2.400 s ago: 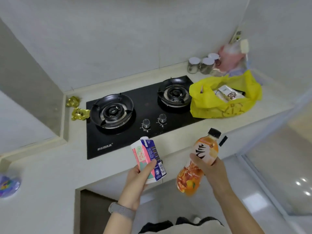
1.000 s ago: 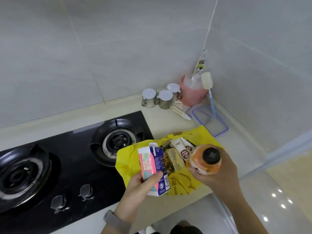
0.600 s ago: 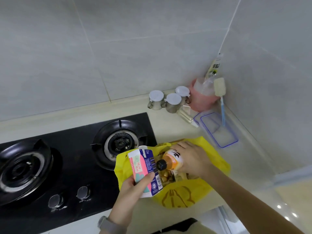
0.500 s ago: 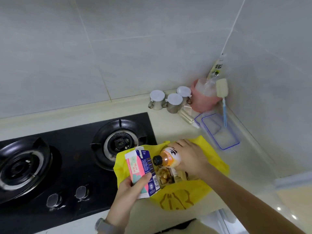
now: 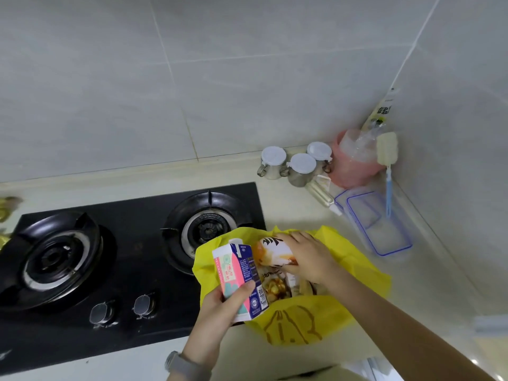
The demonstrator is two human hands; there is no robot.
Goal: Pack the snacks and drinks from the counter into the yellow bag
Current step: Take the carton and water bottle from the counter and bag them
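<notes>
The right hand (image 5: 308,257) is reaching into the open mouth of the yellow bag (image 5: 354,259), its fingers wrapping around an orange bottle (image 5: 272,251) that is lying on its side on top of the snack packets (image 5: 277,287) already inside. The left hand (image 5: 220,312) is gripping a pink and blue carton (image 5: 237,273), thumb pressing across its front, and is holding it upright and slightly tilted at the bag's left edge, partly over the opening and not yet inside. The bag is sitting on the pale counter (image 5: 439,284) just right of the black stove (image 5: 123,257), its left side overlapping the stove's right edge near the right burner (image 5: 206,229). Three lidded metal cups (image 5: 294,163) are standing against the back wall, with a pink container (image 5: 351,163) in the corner and a clear blue-edged lid (image 5: 376,224) lying behind the bag. A grey watch (image 5: 181,364) is showing on the left wrist.
</notes>
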